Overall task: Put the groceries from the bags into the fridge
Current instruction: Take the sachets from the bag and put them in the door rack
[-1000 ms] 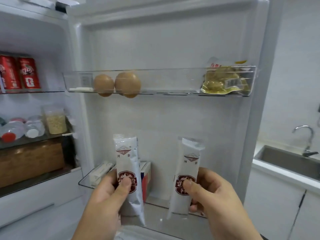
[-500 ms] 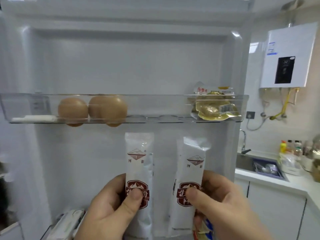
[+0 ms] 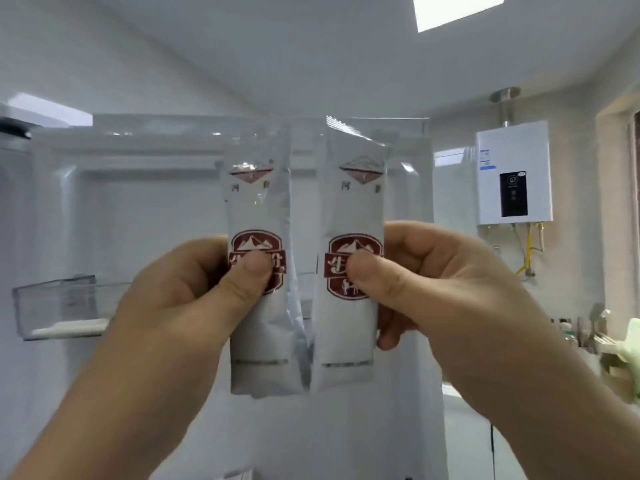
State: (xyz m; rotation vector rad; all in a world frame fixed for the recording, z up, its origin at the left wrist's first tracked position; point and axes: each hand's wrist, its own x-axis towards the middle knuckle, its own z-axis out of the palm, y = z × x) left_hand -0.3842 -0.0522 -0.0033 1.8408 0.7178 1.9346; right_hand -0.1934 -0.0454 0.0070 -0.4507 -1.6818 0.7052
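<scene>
Fingers and thumb of the left hand (image 3: pixel 166 299) pinch one silver packet (image 3: pixel 258 209) upright before the open fridge door (image 3: pixel 138 209), level with its clear door shelf (image 3: pixel 52 306), while the right hand (image 3: pixel 450 296) pinches a second packet (image 3: pixel 349 202) just beside it.

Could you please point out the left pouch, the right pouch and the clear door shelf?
left pouch (image 3: pixel 258 213): head view, upper plain face.
right pouch (image 3: pixel 346 327): head view, face below the emblem.
clear door shelf (image 3: pixel 52 306): head view, front wall.

I see the left packet (image 3: pixel 260 329) and right packet (image 3: pixel 349 327) silvery white, each with a dark red mountain badge. The fridge door (image 3: pixel 138 209) is white.
</scene>
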